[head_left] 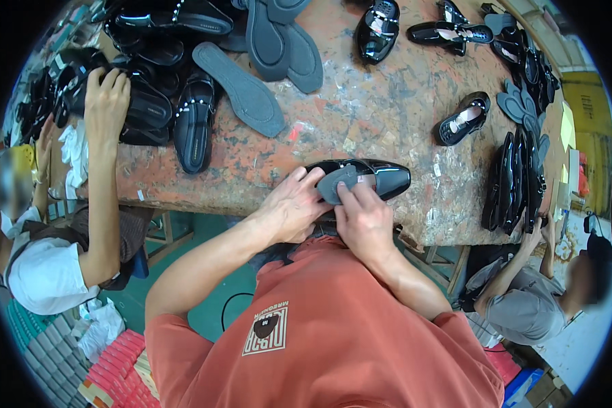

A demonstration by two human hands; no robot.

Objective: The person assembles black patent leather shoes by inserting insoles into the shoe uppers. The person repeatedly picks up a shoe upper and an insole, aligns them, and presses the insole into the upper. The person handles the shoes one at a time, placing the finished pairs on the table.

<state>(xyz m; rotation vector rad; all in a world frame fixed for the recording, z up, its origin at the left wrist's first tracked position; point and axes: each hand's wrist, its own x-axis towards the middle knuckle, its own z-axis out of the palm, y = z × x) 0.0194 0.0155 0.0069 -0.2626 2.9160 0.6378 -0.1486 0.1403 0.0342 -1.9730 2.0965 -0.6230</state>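
My left hand (pixel 294 206) grips the heel end of a glossy black shoe (pixel 393 178) at the table's (pixel 367 115) near edge; grey insole (pixel 328 187) tilted over its opening, my right hand (pixel 364 212) pinching it; toe points right.

Left hand (pixel 289 209), curled, one; right hand (pixel 365 216), fingers (pixel 347 197) bent, one; bare forearms (pixel 214 257), two, angled inward, hands close together.

Pale block lettering (pixel 273 341) on a coral shirt (pixel 367 326), small print (pixel 196 148) on a black sandal's insole (pixel 193 129)
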